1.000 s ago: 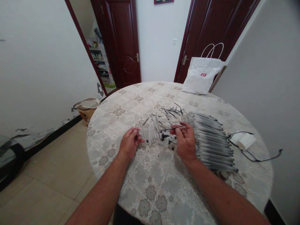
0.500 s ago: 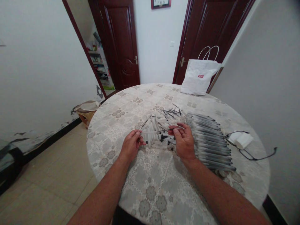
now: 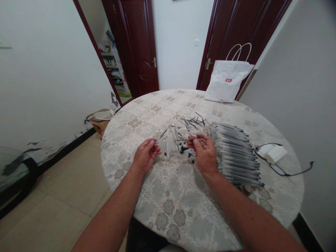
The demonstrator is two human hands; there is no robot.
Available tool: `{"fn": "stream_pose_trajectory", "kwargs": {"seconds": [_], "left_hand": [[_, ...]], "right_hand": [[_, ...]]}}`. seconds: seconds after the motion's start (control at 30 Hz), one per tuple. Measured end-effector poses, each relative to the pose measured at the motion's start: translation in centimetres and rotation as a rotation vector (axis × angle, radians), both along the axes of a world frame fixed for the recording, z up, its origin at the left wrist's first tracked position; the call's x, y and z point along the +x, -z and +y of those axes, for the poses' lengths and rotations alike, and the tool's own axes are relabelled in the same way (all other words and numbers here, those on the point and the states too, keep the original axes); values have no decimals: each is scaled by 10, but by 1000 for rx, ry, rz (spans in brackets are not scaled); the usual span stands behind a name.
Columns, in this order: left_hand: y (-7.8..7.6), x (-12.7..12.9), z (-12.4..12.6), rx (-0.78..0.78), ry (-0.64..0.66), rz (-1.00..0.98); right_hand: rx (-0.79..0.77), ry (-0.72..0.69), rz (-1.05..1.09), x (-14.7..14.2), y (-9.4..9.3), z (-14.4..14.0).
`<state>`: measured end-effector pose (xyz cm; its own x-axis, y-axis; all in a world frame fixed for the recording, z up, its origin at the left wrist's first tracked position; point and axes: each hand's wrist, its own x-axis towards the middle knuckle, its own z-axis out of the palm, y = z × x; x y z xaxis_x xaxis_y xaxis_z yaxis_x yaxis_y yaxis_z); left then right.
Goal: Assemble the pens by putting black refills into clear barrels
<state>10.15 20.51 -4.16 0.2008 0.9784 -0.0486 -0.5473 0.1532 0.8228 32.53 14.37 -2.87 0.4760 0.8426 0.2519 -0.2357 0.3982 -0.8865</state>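
Note:
My left hand pinches the left end of a clear pen barrel between thumb and fingers. In my right hand, thumb and fingers close on a thin dark pen refill. The refill's left end meets the barrel's right end, and the two lie in one nearly level line. I cannot tell how far the refill sits inside. Below and behind them are a pile of loose clear barrels, several dark refills and small black caps.
Right of my right hand lies a long row of pens side by side. Black-framed glasses and a white tissue pack are farther right. A white paper bag stands at the back of the round table with its patterned tablecloth.
The view has tipped slightly downward. Both hands have risen a little, and the refill and barrel now line up straighter, with slightly less refill showing between them.

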Motion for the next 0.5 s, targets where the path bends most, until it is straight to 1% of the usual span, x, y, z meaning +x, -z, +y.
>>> {"fn": "stream_pose_trajectory", "kwargs": {"seconds": [0.23, 0.5], "left_hand": [[1, -1, 1, 16, 0, 16], [3, -3, 2, 24, -26, 70]], "right_hand": [[-10, 8, -7, 1, 1, 0], [2, 62, -140, 2, 1, -2]]}}
